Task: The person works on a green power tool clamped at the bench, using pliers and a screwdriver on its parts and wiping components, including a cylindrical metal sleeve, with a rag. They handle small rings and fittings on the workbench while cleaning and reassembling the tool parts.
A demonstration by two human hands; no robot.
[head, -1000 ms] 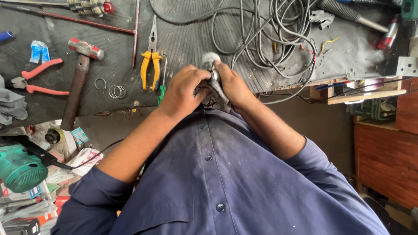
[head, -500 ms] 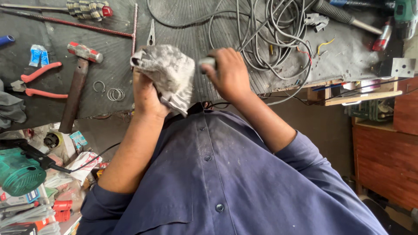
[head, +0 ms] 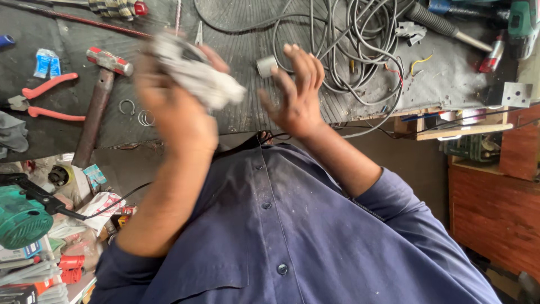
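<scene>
Your left hand (head: pixel 174 107) clenches a crumpled grey rag (head: pixel 197 76) ready for wiping, while your right hand (head: pixel 295 93), fingers (head: pixel 306 62) spread and released, sits at five o'clock of a small grey metal cylinder (head: pixel 265 66) on the desk (head: pixel 247 112).

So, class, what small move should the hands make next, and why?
Probably close the right hand on the small grey cylinder. Its fingers are spread open with the cylinder at their tips, while the left hand grips a crumpled rag close by, seemingly ready to wipe it.
</scene>
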